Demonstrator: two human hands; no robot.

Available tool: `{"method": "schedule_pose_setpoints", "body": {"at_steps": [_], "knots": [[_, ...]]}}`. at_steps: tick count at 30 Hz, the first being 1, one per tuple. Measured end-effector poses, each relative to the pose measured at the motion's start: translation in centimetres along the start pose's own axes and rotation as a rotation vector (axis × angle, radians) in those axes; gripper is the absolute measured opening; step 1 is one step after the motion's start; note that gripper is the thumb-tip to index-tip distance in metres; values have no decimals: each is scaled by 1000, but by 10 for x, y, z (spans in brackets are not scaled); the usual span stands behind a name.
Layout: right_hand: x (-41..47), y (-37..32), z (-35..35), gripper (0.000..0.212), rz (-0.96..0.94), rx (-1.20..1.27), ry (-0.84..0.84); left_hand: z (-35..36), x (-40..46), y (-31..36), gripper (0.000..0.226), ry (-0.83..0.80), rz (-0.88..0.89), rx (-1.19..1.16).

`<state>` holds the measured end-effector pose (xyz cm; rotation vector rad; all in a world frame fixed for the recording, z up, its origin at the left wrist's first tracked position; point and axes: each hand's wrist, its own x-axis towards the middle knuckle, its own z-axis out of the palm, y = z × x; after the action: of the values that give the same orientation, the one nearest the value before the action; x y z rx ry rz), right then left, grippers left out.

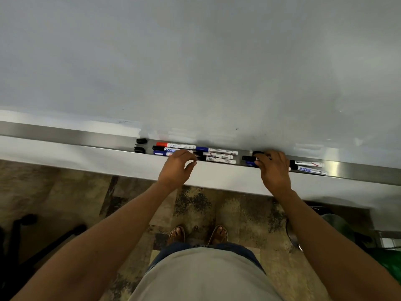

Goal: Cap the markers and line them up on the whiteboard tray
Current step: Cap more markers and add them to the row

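A metal whiteboard tray [65,135] runs across the view below the whiteboard [195,61]. On it lie several white markers: a red-capped one [175,145], a blue-capped one [217,151], black-capped ones [219,159] and more at the right [308,167]. Two loose black caps [140,144] sit at the left end of the group. My left hand [176,168] hovers with curled, parted fingers over the left cluster, holding nothing I can see. My right hand [273,168] rests on black and blue markers [249,160], fingers bent over them; its grip is hidden.
Patterned carpet [195,209] lies below the tray, with my sandalled feet on it. A black chair base [43,235] is at lower left. A green object [388,263] and a grey bin sit at lower right against the wall.
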<state>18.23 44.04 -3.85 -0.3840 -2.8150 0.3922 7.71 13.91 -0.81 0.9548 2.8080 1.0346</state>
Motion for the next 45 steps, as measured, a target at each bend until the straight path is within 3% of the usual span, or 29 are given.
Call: {"method": "schedule_pose_setpoints", "body": {"at_steps": [5, 9, 17, 22, 28, 33, 39, 45], "knots": [[2, -3, 1, 25, -42, 34, 45, -21, -2, -25, 3, 139, -126, 49], [-2, -10, 1, 26, -48, 35, 66, -37, -7, -53, 15, 239, -300, 161], [11, -71, 8, 26, -128, 168, 40, -56, -15, -82, 39, 125, -592, 309], [13, -99, 20, 28, -185, 116, -88, -61, -17, -89, 40, 64, -589, 315], [11, -103, 19, 15, -139, 2, -145, -67, -12, -95, 32, 9, -540, 329], [16, -102, 18, 29, -83, -11, -236, -68, -11, -97, 28, 21, -480, 321], [20, -106, 16, 29, -36, -46, -270, -66, -11, -94, 26, 89, -493, 210], [24, -108, 11, 25, -27, -59, -294, -61, -1, -57, 11, 138, -517, -306]]}}
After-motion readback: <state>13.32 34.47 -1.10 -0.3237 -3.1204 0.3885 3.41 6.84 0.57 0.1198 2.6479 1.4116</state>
